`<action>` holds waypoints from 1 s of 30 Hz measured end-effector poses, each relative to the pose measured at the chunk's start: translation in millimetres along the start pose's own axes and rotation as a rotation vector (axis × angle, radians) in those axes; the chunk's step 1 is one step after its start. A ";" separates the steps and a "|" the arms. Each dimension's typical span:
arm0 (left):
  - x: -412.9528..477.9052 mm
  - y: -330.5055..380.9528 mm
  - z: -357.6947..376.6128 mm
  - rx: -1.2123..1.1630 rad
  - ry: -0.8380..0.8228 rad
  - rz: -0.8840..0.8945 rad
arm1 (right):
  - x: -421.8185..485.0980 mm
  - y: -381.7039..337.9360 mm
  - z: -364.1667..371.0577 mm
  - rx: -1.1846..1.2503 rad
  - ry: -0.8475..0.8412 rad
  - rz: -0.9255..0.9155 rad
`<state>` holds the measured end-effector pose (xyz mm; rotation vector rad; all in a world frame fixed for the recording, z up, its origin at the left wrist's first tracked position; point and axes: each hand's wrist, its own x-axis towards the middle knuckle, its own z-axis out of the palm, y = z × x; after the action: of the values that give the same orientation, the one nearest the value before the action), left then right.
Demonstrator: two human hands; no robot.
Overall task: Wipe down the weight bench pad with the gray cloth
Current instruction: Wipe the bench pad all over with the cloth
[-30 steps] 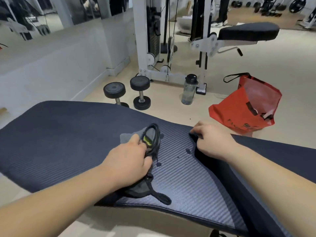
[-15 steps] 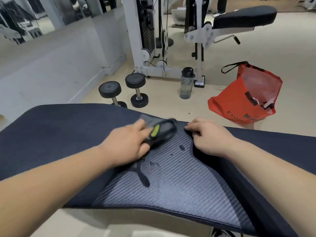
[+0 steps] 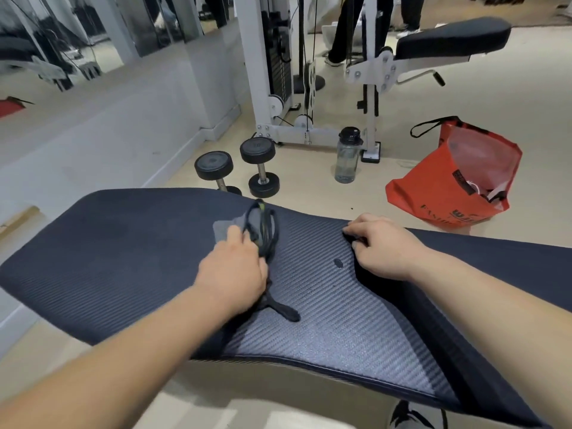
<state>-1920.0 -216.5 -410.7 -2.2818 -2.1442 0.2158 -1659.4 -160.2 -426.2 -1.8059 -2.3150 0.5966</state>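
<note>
The dark ribbed bench pad (image 3: 325,308) runs across the view in front of me. My left hand (image 3: 235,274) presses the gray cloth (image 3: 229,229) flat on the pad near its far edge, together with a black strap with a yellow-green tag (image 3: 263,230); a strap end trails out under the hand toward me. My right hand (image 3: 380,246) rests curled on the pad at the gap between its two sections, gripping the fold there. A small dark wet spot (image 3: 339,263) lies between the hands.
On the floor beyond the pad stand two black dumbbells (image 3: 238,171), a clear water bottle (image 3: 348,156) and an open red bag (image 3: 458,181). A white cable machine (image 3: 269,72) and another bench (image 3: 448,41) stand farther back. A mirror wall is at left.
My left hand has slid the cloth and strap across the pad, first right and away, then back left. Several droplets seen earlier are gone; one spot is left. The right hand stayed put.
</note>
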 end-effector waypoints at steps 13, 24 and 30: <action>-24.3 20.8 2.9 -0.138 0.008 0.060 | -4.4 -5.3 -3.5 0.028 0.035 0.014; -5.5 53.2 0.0 -0.159 0.002 0.060 | -31.3 27.2 -39.0 0.246 0.120 0.232; 29.4 65.2 0.2 -0.263 0.066 0.076 | -40.9 33.7 -43.5 0.273 0.113 0.223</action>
<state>-1853.5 -191.7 -420.1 -2.4682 -2.1702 -0.1494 -1603.0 -183.1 -394.7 -1.9206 -1.8708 0.7766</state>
